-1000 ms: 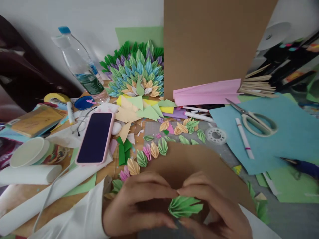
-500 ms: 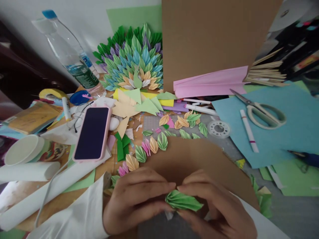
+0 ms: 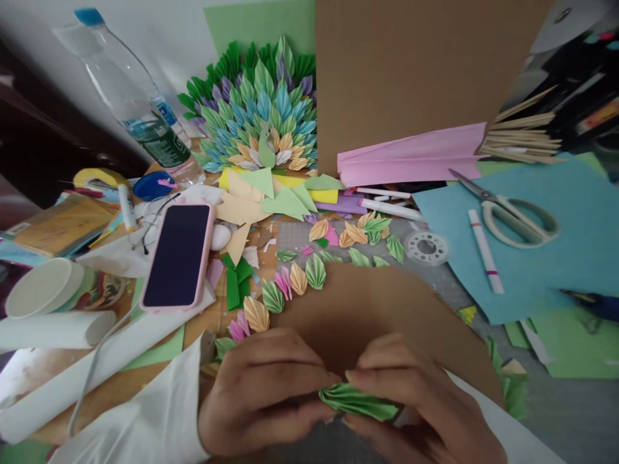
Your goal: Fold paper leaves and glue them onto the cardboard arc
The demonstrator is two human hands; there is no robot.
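Observation:
A pleated light-green paper leaf (image 3: 356,401) is pinched between both my hands at the bottom of the view. My left hand (image 3: 264,386) grips its left end with thumb and fingers closed. My right hand (image 3: 425,403) closes on its right end. Under them lies a rounded brown cardboard piece (image 3: 367,309) with folded paper leaves (image 3: 290,287) in green, orange and pink glued along its left edge. A finished paper peacock fan (image 3: 258,116) stands at the back against the wall.
A pink-cased phone (image 3: 177,254) lies left of centre. A water bottle (image 3: 135,109), tape rolls, a paper cup (image 3: 43,296) and rolled white paper crowd the left. Scissors (image 3: 507,209) and a marker (image 3: 485,251) lie on blue paper on the right. Upright brown cardboard (image 3: 416,77) stands behind.
The green leaf has been squeezed flatter between my fingers and sits slightly lower. The view has tilted down a little; other things have kept their places.

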